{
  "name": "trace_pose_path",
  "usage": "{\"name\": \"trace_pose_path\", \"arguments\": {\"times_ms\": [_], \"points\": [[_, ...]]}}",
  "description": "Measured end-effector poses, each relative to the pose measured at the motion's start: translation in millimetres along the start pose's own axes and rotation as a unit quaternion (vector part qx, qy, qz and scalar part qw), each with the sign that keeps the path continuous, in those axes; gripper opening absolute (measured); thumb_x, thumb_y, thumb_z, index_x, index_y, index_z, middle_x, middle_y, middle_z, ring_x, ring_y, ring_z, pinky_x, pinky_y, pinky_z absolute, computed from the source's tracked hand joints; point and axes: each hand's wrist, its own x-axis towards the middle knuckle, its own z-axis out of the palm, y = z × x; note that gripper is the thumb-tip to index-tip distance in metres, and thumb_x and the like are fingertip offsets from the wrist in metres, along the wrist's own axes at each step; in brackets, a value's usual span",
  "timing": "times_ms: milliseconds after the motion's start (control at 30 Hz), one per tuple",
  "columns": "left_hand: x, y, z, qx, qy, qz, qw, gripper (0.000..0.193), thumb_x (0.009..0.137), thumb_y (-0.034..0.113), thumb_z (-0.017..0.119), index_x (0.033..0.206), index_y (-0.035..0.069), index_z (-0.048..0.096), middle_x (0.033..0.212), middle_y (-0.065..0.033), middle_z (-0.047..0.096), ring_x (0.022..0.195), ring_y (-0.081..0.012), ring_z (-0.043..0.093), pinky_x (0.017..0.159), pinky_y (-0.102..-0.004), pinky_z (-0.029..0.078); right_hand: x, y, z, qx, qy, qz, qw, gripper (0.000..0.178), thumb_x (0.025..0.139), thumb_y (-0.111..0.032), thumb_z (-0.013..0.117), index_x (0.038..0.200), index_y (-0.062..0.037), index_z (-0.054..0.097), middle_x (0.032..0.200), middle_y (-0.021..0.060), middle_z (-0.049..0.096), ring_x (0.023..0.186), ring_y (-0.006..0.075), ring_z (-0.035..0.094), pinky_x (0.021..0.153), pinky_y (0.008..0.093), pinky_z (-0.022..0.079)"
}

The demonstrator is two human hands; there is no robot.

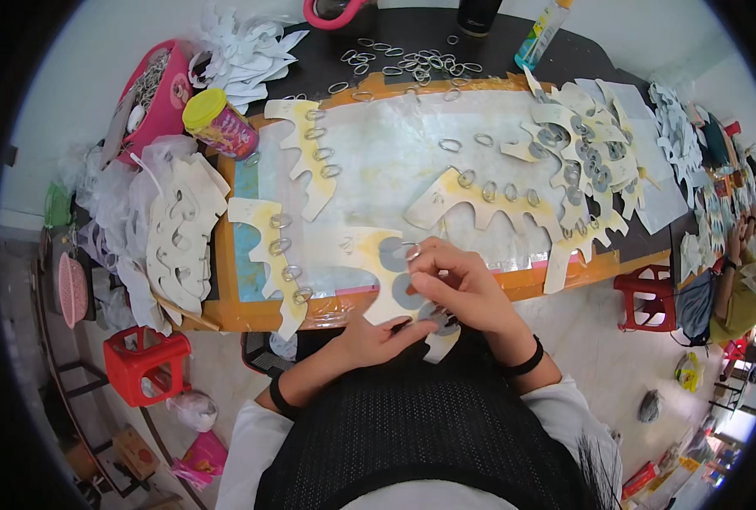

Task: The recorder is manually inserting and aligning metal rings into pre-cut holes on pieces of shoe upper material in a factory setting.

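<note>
A cream, scallop-edged cut-out piece (385, 299) with grey round patches is held at the table's near edge. My left hand (376, 338) grips its lower part between thumb and fingers. The fingers of my right hand (463, 285) are pinched on an oval metal ring (412, 252) at the piece's upper grey patch. Just left lies a similar cut-out (263, 242) with several rings along its scalloped edge, and another (304, 161) lies behind it. A larger curved cut-out (480, 200) with rings sits to the right of the held one.
Loose metal rings (429, 64) are scattered at the back. On the right is a heap of patched cut-outs (594, 144). To the left stand a yellow-lidded tub (223, 127), a pink basket (169, 93) and stacked cut-outs (182, 229). A bottle (541, 36) stands at the back right.
</note>
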Motion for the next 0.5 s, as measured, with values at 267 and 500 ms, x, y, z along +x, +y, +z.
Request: {"name": "trace_pose_path", "arguments": {"times_ms": [267,500], "points": [[-11,-18,-7,-0.226,0.027,-0.083,0.97,0.07,0.062,0.024,0.092,0.117,-0.002,0.057,0.105,-0.0076,0.065,0.096,-0.0152,0.063,0.083,-0.0298,0.05,-5,0,13,0.035,0.012,-0.022,0.999,0.011,0.091,-0.009,0.065,0.092,0.0016,0.064,0.109,0.0069,0.053,0.091,0.0101,0.058,0.073,0.0224,0.051],[-5,-3,-4,-0.062,0.108,-0.058,0.991,0.036,0.082,-0.005,0.063,0.118,0.0,0.061,0.108,-0.0115,0.061,0.093,-0.0187,0.06,0.081,-0.0307,0.049,2,6,6,0.106,0.105,-0.008,0.989,0.025,0.092,-0.014,0.059,0.114,-0.0018,0.055,0.109,0.0073,0.056,0.101,0.015,0.06,0.085,0.0283,0.049]]}}
